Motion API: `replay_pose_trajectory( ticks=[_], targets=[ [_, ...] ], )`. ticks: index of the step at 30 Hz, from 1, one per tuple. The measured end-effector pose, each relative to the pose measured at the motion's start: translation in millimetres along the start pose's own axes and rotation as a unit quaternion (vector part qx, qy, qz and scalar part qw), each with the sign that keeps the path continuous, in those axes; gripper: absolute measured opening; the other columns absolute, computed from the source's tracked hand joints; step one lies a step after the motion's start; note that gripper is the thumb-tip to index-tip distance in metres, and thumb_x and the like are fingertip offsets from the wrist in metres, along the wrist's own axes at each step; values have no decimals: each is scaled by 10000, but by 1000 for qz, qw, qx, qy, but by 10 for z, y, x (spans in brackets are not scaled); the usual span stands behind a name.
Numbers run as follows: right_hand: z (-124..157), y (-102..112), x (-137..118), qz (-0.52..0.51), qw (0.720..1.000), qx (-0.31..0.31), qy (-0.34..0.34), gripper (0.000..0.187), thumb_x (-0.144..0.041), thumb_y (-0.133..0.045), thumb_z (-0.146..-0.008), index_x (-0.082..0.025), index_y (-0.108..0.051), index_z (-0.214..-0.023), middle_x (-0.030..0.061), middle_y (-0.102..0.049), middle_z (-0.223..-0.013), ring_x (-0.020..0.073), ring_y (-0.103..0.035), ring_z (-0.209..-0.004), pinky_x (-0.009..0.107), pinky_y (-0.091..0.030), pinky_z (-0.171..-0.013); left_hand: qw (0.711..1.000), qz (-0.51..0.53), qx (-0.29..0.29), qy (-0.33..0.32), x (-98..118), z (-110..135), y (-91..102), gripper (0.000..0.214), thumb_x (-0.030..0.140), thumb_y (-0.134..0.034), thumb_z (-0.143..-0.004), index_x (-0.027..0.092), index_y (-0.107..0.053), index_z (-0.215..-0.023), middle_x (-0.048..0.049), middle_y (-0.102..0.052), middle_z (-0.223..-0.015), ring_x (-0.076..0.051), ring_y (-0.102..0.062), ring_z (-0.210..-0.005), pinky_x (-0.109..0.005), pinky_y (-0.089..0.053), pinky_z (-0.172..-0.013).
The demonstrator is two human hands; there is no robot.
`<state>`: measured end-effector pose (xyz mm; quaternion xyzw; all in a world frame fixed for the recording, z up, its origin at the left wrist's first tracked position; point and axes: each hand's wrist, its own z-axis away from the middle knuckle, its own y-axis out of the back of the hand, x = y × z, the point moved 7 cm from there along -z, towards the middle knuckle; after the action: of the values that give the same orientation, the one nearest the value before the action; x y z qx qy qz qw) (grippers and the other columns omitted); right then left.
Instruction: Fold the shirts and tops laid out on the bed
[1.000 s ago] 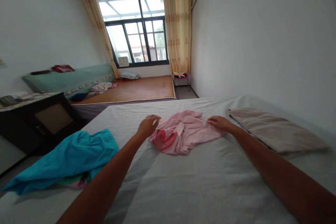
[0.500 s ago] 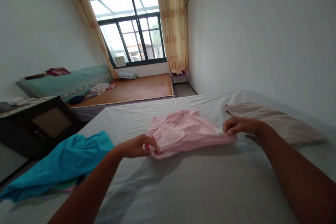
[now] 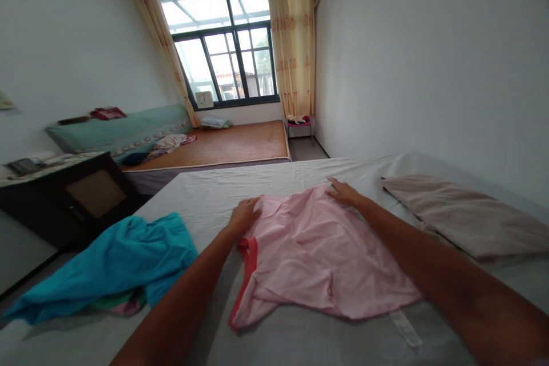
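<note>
A pink shirt (image 3: 304, 251) with red trim along its left edge lies spread and wrinkled in front of me. A white tag-like strip (image 3: 405, 327) sticks out from under its near right edge. My left hand (image 3: 245, 216) rests at the shirt's far left corner, fingers extended against the cloth. At the far right part of the shirt, my right hand (image 3: 343, 191) lies on the fabric with its fingers stretched out. Both forearms reach forward along the garment's sides.
The shirt lies on a bed with a white sheet (image 3: 206, 191). Bright blue clothing (image 3: 124, 260) is heaped at the left, over green and pink cloth. Folded beige fabric (image 3: 463, 211) lies at the right. A dark cabinet (image 3: 90, 197) and another bed (image 3: 253, 140) stand beyond.
The pink shirt went from bunched to spread toward me, showing its red trim. Both hands let go of its near edge and moved to its far side, the right hand also going left.
</note>
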<state>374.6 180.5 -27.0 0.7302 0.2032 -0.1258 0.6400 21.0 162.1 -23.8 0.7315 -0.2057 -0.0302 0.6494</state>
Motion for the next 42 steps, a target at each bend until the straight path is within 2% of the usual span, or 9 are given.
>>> replay_pose_trajectory(
  ticks=[5, 9, 13, 16, 22, 28, 34, 38, 42],
  targets=[
    [-152, -109, -147, 7, 999, 24, 39, 403, -269, -586, -820, -217, -606, -1219, 81, -699, -1098, 201, -641, -977, 295, -459, -863, 998, 39, -5, -44, 107, -179, 8, 367, 142, -498, -822, 195, -678, -1138, -77, -687, -1103, -199, -622, -985, -296, -452, -901],
    [-312, 193, -61, 8, 996, 86, 21, 299, -271, -512, -859, -203, -652, -1114, 70, -705, -1062, 192, -647, -958, 278, -465, -845, 995, 25, 94, -17, -61, -369, 379, 304, 161, -453, -862, 182, -734, -977, -81, -702, -1007, -217, -624, -951, -323, -459, -897],
    [-407, 434, 36, 47, 986, 163, -7, 329, -268, -511, -847, -179, -625, -1142, 106, -695, -1088, 233, -633, -983, 341, -465, -869, 982, 33, 184, 33, -98, -515, 685, 299, 141, -463, -861, 144, -698, -1047, -103, -672, -1112, -220, -589, -1066, -332, -429, -973],
    [-301, 406, -16, 70, 984, 163, 14, 402, -262, -551, -807, -150, -604, -1190, 150, -630, -1224, 288, -551, -1134, 415, -419, -950, 988, 37, 150, -28, 168, -454, 664, 300, 189, -476, -877, 153, -674, -1100, -95, -668, -1144, -219, -574, -1099, -341, -407, -1003],
    [437, 109, -452, -23, 981, -80, 176, 280, -301, -488, -838, -192, -690, -998, 75, -717, -992, 209, -633, -875, 312, -463, -804, 976, 81, -71, -188, 828, 306, 194, 303, 286, -483, -880, 206, -671, -1104, -55, -690, -1113, -197, -618, -1024, -285, -444, -926],
    [1105, -46, -606, -147, 922, -325, 152, 364, -469, -489, -855, -150, -637, -764, 27, -631, -674, 116, -531, -558, 219, -385, -509, 985, 92, -74, -124, 1057, 680, -40, 426, 303, -543, -832, 189, -579, -1240, -97, -647, -1170, -224, -601, -1037, -309, -436, -914],
    [1277, 24, -515, -234, 900, -340, 137, 420, -543, -582, -798, -135, -628, -885, 5, -587, -736, 104, -500, -617, 210, -386, -539, 930, 313, -174, -84, 1011, 772, 31, 528, 327, -667, -744, 142, -592, -1232, -64, -673, -944, -144, -593, -761, -236, -446, -671],
    [1552, 88, -622, -206, 859, -434, 177, 466, -523, -678, -730, -136, -611, -980, 25, -612, -877, 137, -545, -775, 240, -432, -693, 857, 495, -133, -52, 794, 809, 253, 539, 340, -698, -738, 158, -600, -1235, -75, -640, -1011, -120, -559, -780, -213, -415, -674],
    [1698, 84, -869, -54, 908, -366, 199, 550, -538, -739, -636, -167, -583, -1011, 35, -611, -912, 164, -541, -762, 254, -422, -649, 819, 568, -80, -8, 630, 798, 314, 543, 308, -738, -701, 175, -627, -1216, -29, -608, -855, -98, -524, -719, -175, -365, -610]
  ],
)
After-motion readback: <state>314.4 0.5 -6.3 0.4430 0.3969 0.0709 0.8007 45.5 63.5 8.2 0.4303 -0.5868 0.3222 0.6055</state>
